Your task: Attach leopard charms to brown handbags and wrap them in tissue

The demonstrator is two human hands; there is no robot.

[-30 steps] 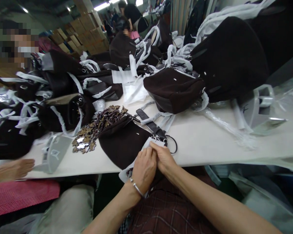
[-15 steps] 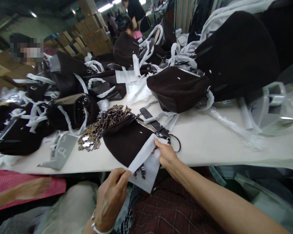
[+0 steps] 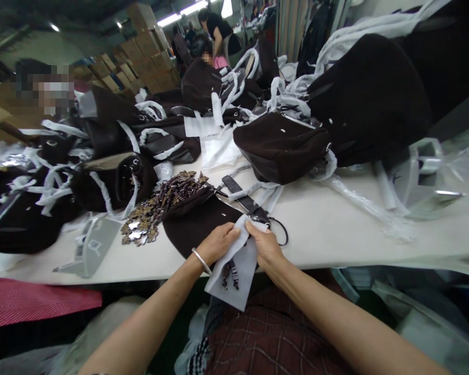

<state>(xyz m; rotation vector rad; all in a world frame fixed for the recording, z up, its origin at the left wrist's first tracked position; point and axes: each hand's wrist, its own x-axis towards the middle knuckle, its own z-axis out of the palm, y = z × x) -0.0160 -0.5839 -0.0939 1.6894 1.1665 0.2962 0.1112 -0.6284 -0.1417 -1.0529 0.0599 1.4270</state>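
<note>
Both hands grip a sheet of white tissue paper at the table's front edge. My left hand, with a bangle at the wrist, pinches the paper's upper left part. Close beside it, my right hand holds the top right with the thumb pressed down. A dark beaded tassel hangs against the lower paper; its upper end is hidden by the paper and my fingers. Behind my hands a dark brown handbag lies on the table, its black strap stretching out at the upper right.
Left of the handbag lies a pile of beaded tassels. More dark bags with white-wrapped handles crowd the back of the white table. Grey holders stand at both sides. Other people are in the background.
My left hand has moved up and right from the paper's lower left corner to its top, beside my right hand. The paper's lower part now hangs more openly, with the tassel in view.
</note>
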